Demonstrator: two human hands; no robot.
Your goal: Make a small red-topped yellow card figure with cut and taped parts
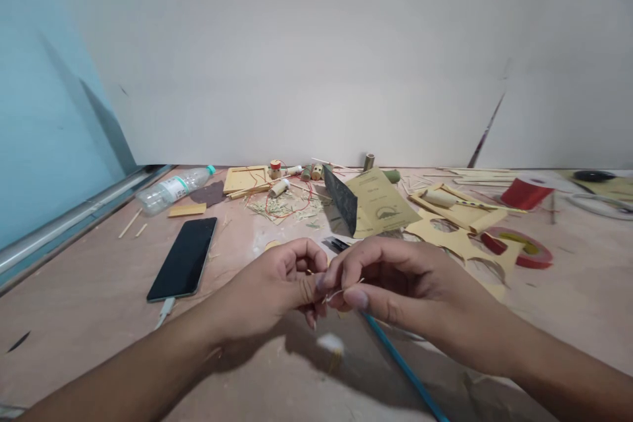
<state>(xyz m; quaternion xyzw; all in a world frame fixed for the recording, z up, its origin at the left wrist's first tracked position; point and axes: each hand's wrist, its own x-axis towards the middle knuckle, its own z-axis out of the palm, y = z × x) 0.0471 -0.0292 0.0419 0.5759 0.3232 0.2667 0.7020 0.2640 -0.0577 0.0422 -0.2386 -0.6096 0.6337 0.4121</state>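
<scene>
My left hand (279, 280) and my right hand (413, 283) meet low in the middle of the view, above the table. Between thumb and fingertips, the right hand pinches a thin pale thread (334, 295). The left hand's thumb and fingers are closed at the same spot, fingertips touching those of the right. Whatever the left fingers grip is mostly covered and too small to name. A long blue strip (403, 366) runs toward the near edge under the right hand. Dark tips of a tool (339, 244) show just behind the fingers.
A phone (184, 258) with a white cable and a plastic bottle (175, 190) lie left. Behind are shavings (291, 206), folded sandpaper (380, 204) and a wooden frame (244, 179). Cut-out board (438, 231), red tape (539, 254) and a red ribbon spool (527, 192) lie right.
</scene>
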